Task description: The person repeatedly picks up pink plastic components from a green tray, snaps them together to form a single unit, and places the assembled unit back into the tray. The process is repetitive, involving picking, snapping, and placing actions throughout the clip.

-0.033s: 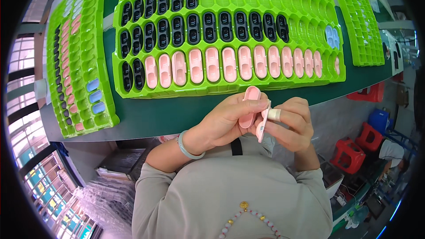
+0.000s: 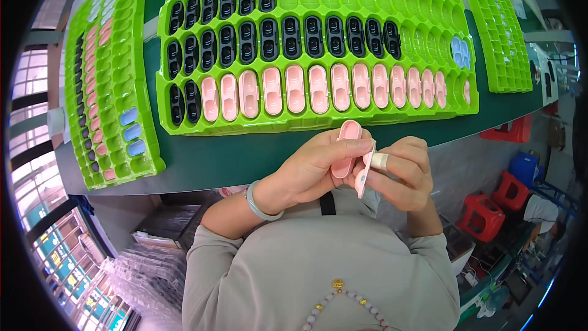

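Observation:
Above the near edge of the table, my left hand (image 2: 312, 162) grips a hollow, oblong pink earbud case shell (image 2: 350, 130), its thumb across the front. Against it, seen edge-on, is a thin pink case insert (image 2: 364, 179) with a rounded underside and a small grey patch. My right hand (image 2: 404, 175) pinches that insert from the right; one finger wears a pale wrap. The two pink pieces stand at an angle to each other, and fingers hide where they meet. Just beyond my hands lies a green tray (image 2: 318, 124) with rows of black inserts (image 2: 311, 37) and pink shells (image 2: 318, 89).
A second green tray (image 2: 150, 165) at the left holds black, pink, white and blue pieces. Another green tray (image 2: 511, 83) lies far right. Pale blue pieces (image 2: 459, 52) sit in the middle tray. Red stools (image 2: 481, 216) stand on the floor to the right.

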Available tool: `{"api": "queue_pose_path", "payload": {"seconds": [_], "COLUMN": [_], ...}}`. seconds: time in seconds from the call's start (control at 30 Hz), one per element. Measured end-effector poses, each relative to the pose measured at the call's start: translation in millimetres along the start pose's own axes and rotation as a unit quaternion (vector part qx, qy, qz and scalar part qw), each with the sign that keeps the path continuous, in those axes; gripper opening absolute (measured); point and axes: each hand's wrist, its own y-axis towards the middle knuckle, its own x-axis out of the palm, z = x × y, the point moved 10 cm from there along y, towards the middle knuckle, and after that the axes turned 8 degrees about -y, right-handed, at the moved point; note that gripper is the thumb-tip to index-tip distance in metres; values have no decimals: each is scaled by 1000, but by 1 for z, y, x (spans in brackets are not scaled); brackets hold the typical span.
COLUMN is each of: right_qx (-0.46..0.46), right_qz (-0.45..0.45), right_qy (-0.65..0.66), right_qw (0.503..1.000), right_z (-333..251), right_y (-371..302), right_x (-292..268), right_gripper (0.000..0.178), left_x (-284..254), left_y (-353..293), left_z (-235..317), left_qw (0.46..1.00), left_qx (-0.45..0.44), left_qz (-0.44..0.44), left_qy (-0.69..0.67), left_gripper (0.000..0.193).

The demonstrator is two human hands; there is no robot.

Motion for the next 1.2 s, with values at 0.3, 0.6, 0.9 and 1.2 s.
{"api": "queue_pose_path", "payload": {"seconds": [0.3,0.6,0.9,1.2], "right_qx": [-32,-20,3,-38], "right_qz": [-13,-32,16,-16], "right_qy": [-119,-186,-265,-266], "right_qw": [992,982,964,963], "right_z": [-1,11,-11,-17], "right_y": [-1,16,26,15], "right_x": [-22,-27,7,10], "right_gripper": [32,33,20,20], "left_x": [-3,-9,25,14], "left_y": [-8,-18,-12,-13], "left_z": [-2,26,27,20], "left_qw": [996,991,987,986], "left_qx": [-50,101,148,139], "left_qz": [42,72,-47,-87], "left_qy": [67,55,-32,-9], "left_gripper": [74,44,31,55]}}
